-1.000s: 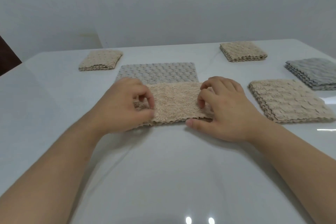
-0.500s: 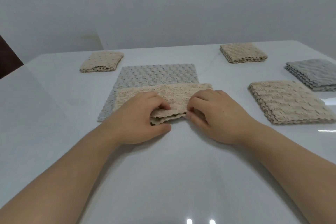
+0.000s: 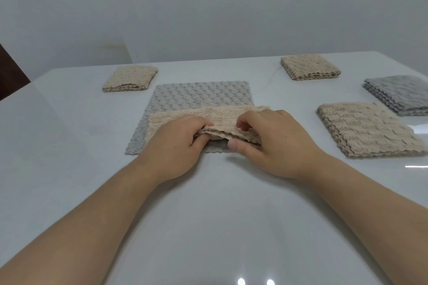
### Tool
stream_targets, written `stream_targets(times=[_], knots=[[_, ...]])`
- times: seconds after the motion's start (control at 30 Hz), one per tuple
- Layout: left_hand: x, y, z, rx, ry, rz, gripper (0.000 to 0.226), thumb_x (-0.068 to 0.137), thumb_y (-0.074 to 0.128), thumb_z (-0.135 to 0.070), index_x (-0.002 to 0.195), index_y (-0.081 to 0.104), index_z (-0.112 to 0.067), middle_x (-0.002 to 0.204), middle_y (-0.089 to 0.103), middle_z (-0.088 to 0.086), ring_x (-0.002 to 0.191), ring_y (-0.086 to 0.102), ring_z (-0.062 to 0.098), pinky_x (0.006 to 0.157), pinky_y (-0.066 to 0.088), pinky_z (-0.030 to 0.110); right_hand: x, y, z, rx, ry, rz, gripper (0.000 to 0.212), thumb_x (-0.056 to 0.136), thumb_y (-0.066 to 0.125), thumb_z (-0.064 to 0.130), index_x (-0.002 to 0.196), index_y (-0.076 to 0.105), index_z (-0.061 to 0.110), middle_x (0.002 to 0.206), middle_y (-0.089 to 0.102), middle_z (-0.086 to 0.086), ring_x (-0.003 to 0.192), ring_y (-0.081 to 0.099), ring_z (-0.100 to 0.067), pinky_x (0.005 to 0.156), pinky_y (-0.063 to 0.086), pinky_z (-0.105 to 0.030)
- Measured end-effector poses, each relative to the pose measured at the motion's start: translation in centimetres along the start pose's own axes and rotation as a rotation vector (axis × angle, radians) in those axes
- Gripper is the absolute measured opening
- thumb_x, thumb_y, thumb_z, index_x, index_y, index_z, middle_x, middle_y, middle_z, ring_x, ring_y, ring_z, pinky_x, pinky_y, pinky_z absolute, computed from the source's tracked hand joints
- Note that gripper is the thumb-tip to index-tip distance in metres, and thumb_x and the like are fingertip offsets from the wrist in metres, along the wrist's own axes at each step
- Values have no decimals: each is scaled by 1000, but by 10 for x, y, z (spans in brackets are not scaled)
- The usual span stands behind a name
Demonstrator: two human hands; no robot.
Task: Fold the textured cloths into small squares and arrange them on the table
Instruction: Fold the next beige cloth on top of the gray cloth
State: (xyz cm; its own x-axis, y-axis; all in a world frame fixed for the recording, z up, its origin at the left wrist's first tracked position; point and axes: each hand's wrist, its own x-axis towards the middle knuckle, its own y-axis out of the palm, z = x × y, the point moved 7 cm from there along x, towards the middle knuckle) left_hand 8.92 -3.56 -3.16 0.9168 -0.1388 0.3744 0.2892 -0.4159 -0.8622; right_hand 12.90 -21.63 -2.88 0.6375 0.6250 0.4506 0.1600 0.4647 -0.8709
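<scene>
A beige textured cloth (image 3: 217, 114), folded into a long strip, lies across the near half of a flat grey textured cloth (image 3: 199, 97) in the middle of the table. My left hand (image 3: 173, 143) and my right hand (image 3: 271, 141) sit close together at the strip's near edge. Both pinch its layered edge and lift it slightly off the grey cloth. The strip's near edge is partly hidden under my fingers.
Folded squares lie around on the white table (image 3: 69, 146): a beige one (image 3: 130, 78) at the back left, a beige one (image 3: 309, 66) at the back right, a larger beige one (image 3: 368, 129) on the right and a grey one (image 3: 400, 93) at the far right.
Both hands slid from the strip's two ends to the middle of its near edge. They now pinch and raise the layers there. More of the grey cloth shows on the left.
</scene>
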Motion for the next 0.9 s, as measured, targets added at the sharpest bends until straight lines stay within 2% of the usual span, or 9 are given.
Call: stream_targets(times=[0.03, 0.1, 0.23, 0.33, 0.4, 0.47, 0.6, 0.73, 0.9], knots=[[0, -1, 1, -14, -6, -9, 19, 100, 58, -23, 116, 68, -28, 104, 69, -13, 101, 59, 11, 88, 48, 37, -1, 1, 0, -15, -7, 21, 43, 90, 48, 68, 113, 55, 32, 99, 62, 15, 95, 53, -13, 87, 37, -33], [0, -3, 1, -35, -9, -25, 18, 101, 57, -23, 115, 68, -28, 102, 70, -13, 98, 60, 11, 86, 48, 36, -1, 2, 0, -43, -22, 13, 39, 89, 54, 59, 116, 57, 30, 104, 65, 12, 103, 57, -19, 90, 40, -36], [-1, -7, 1, 7, 19, 13, 26, 99, 61, -30, 125, 65, -29, 108, 71, -13, 101, 63, 13, 86, 48, 32, 1, -4, -10, -55, 14, -108, 25, 90, 55, 32, 109, 67, 22, 97, 70, 2, 94, 63, -29, 79, 47, -41], [-2, -9, 0, 79, 52, 101, 50, 87, 65, -11, 131, 61, -33, 118, 70, -11, 110, 63, 15, 92, 51, 36, 1, -13, -18, -95, 82, -225, 21, 94, 65, 34, 101, 72, 16, 83, 71, -2, 81, 64, -33, 69, 48, -39], [-2, -20, 6, 68, -13, 54, 55, 82, 61, -3, 130, 63, -31, 115, 73, -9, 107, 65, 16, 91, 51, 33, 0, -18, -27, -134, 153, -272, 27, 94, 67, 42, 88, 71, 16, 73, 67, -1, 75, 60, -31, 63, 44, -36], [-3, -36, 19, 62, -115, -54, 45, 86, 64, -7, 123, 67, -32, 104, 75, -7, 96, 66, 18, 82, 49, 30, 0, -21, -37, -146, 213, -268, 33, 94, 63, 49, 83, 69, 18, 71, 66, 2, 77, 56, -27, 64, 43, -36], [-4, -62, 45, 29, -285, -224, 14, 91, 71, -32, 104, 71, -34, 86, 72, -12, 84, 64, 14, 75, 50, 32, -2, -20, -51, -37, 287, -234, 14, 97, 63, 33, 102, 72, 24, 89, 71, 3, 91, 57, -27, 74, 45, -38], [-7, -68, 66, -182, -427, -339, 11, 84, 80, -37, 90, 73, -31, 81, 72, -14, 76, 62, -2, 67, 42, 13, -5, -18, -63, 160, 393, -249, 13, 97, 65, 37, 96, 71, 25, 82, 68, 10, 80, 60, -18, 68, 43, -34], [-12, -69, 82, -433, -486, -442, 15, 79, 87, -26, 87, 75, -31, 76, 74, -13, 74, 69, 9, 73, 56, 31, -11, -21, -75, 328, 541, -304, 32, 92, 66, 55, 87, 67, 23, 82, 67, 11, 72, 61, -13, 65, 44, -31]])
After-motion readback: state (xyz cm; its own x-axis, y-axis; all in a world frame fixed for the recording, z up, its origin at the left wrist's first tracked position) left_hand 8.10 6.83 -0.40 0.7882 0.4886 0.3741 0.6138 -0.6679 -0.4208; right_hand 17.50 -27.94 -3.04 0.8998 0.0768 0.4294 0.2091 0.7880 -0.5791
